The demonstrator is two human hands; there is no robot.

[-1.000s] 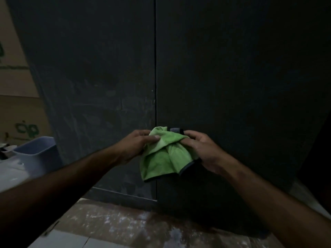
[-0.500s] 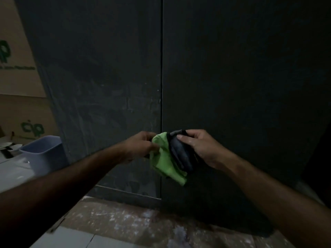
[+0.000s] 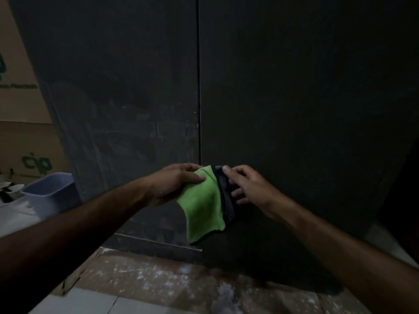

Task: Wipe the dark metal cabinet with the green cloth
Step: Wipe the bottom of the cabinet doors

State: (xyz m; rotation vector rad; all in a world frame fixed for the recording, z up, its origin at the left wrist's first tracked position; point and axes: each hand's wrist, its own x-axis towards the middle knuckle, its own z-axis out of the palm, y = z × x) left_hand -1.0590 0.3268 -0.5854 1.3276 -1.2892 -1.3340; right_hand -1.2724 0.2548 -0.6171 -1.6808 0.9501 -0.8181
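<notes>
Green cloth (image 3: 205, 207) now hangs unfolded; right hand (image 3: 247, 189) has loosened.

Storeroom: cardboard boxes (image 3: 20, 137), plastic bin (image 3: 51, 193)
</notes>
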